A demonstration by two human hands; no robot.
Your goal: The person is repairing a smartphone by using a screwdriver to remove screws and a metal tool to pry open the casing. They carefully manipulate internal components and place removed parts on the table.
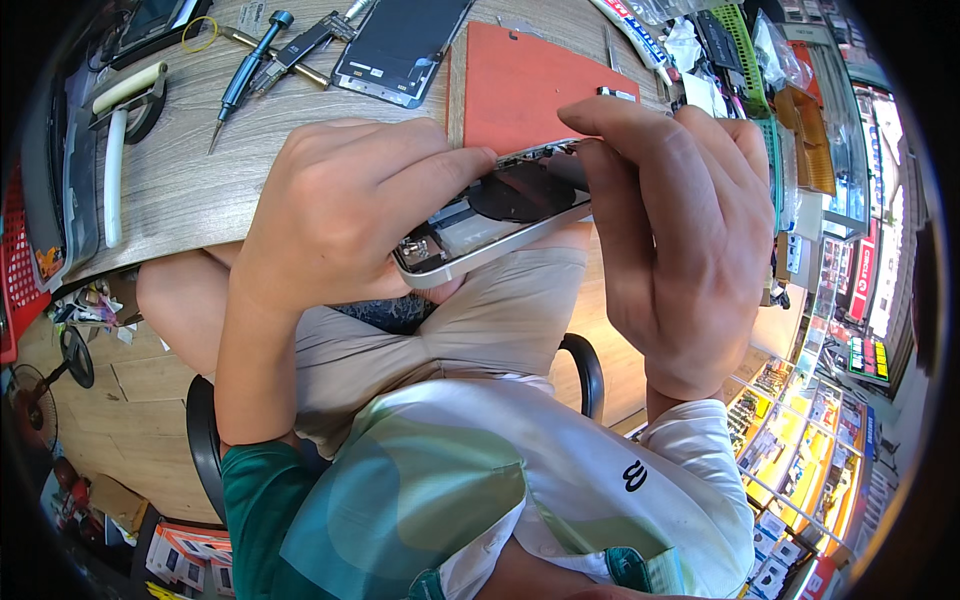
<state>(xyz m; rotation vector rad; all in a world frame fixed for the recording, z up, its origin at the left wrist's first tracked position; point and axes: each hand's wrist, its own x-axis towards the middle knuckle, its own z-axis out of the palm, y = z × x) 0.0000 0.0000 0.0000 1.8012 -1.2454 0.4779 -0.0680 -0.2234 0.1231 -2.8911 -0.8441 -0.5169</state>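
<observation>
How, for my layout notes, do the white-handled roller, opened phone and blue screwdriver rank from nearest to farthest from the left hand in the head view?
1. Opened phone: held in the left hand.
2. Blue screwdriver: on the table, up and left.
3. White-handled roller: farther left.

A red basket [18, 265] sits at 9 o'clock and a cardboard box [118, 503] at 8, as lit display shelves [812, 445] glow near 4 o'clock and an amber tray [808, 165] stands at 2.
</observation>
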